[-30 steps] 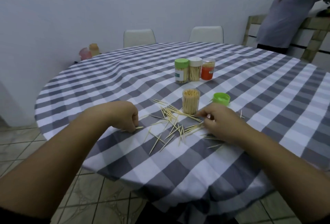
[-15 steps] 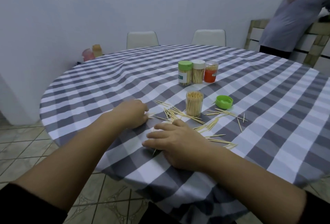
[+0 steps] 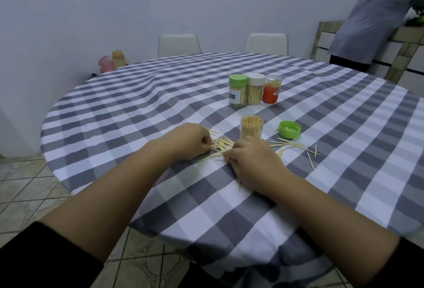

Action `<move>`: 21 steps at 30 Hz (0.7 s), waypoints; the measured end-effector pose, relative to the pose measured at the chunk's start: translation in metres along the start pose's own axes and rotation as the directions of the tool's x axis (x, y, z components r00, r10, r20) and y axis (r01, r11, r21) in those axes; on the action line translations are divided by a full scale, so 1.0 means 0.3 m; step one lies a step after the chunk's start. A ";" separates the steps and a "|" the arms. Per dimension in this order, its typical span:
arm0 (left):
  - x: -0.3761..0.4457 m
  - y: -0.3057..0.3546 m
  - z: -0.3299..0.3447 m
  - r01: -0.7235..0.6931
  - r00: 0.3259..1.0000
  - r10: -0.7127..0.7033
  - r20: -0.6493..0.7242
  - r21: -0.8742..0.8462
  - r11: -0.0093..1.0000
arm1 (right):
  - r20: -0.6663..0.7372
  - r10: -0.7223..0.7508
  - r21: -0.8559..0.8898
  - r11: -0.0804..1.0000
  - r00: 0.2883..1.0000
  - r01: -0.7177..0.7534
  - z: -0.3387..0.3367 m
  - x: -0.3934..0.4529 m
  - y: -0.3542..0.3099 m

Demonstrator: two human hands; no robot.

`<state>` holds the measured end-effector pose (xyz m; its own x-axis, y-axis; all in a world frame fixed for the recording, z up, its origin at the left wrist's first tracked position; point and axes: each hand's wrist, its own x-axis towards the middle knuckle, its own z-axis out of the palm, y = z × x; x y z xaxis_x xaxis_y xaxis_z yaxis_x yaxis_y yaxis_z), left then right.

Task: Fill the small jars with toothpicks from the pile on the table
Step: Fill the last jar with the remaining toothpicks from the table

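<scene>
On the checked tablecloth [image 3: 142, 113], both hands are resting close together over the toothpick pile [image 3: 221, 146], which is lying just in front of the open jar [image 3: 251, 127]. The left hand [image 3: 188, 142] is curling its fingers onto toothpicks at the pile's left edge, seemingly pinching some. The right hand [image 3: 252, 161] is lying flatter, fingers pressing down on the sticks. Loose toothpicks [image 3: 296, 145] are lying scattered to the right, near the green lid [image 3: 289, 129]. Behind, three capped jars [image 3: 254, 90] are standing side by side.

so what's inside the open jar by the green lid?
The open jar is packed with upright toothpicks, tips near its rim. Its base is hidden behind the right hand.
</scene>
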<state>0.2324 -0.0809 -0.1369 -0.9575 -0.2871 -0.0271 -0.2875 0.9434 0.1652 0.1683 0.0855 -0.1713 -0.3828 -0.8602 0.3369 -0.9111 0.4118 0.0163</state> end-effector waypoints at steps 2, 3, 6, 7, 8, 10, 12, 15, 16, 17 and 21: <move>0.001 0.000 -0.005 -0.013 1.000 0.014 0.008 -0.083 0.996 | 0.045 0.079 0.134 0.987 0.996 -0.085 -0.034 -0.010 0.023; -0.003 -0.007 -0.012 -0.019 1.000 0.020 0.010 -0.129 0.991 | 0.067 0.111 0.203 0.972 0.992 -0.122 -0.054 -0.015 0.036; -0.042 -0.036 -0.050 -0.072 0.993 0.090 0.081 -0.197 0.978 | 0.200 0.108 0.364 0.915 0.974 -0.176 -0.115 -0.035 0.077; -0.058 -0.045 -0.064 -0.085 0.984 0.113 0.135 -0.198 0.977 | 0.258 0.078 0.395 0.901 0.963 -0.178 -0.131 -0.044 0.087; -0.074 -0.050 -0.074 -0.091 0.972 0.130 0.198 -0.195 0.977 | 0.307 0.044 0.423 0.888 0.951 -0.178 -0.142 -0.052 0.093; -0.103 -0.052 -0.084 -0.092 0.938 0.148 0.313 -0.189 0.978 | 0.376 -0.008 0.468 0.865 0.927 -0.183 -0.151 -0.063 0.093; -0.118 -0.048 -0.081 -0.092 0.917 0.152 0.370 -0.177 0.980 | 0.397 -0.045 0.465 0.871 0.917 -0.158 -0.142 -0.063 0.081; -0.122 -0.050 -0.076 -0.117 0.921 0.164 0.353 -0.152 0.981 | 0.343 -0.052 0.400 0.911 0.938 -0.095 -0.109 -0.051 0.060; -0.122 -0.055 -0.073 -0.121 0.925 0.166 0.342 -0.149 0.981 | 0.310 -0.041 0.389 0.917 0.950 -0.087 -0.099 -0.048 0.054; -0.121 -0.060 -0.069 -0.119 0.928 0.163 0.334 -0.148 0.982 | 0.279 -0.024 0.383 0.920 0.960 -0.088 -0.090 -0.048 0.051; -0.113 -0.075 -0.045 -0.133 0.945 0.150 0.292 -0.077 0.988 | 0.164 0.012 0.271 0.961 0.986 -0.057 -0.061 -0.056 0.027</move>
<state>0.2717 -0.0946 -0.1265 -0.9541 -0.0812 -0.2883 -0.1549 0.9576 0.2431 0.1703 0.1088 -0.1597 -0.4135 -0.8928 0.1786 -0.8952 0.3628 -0.2588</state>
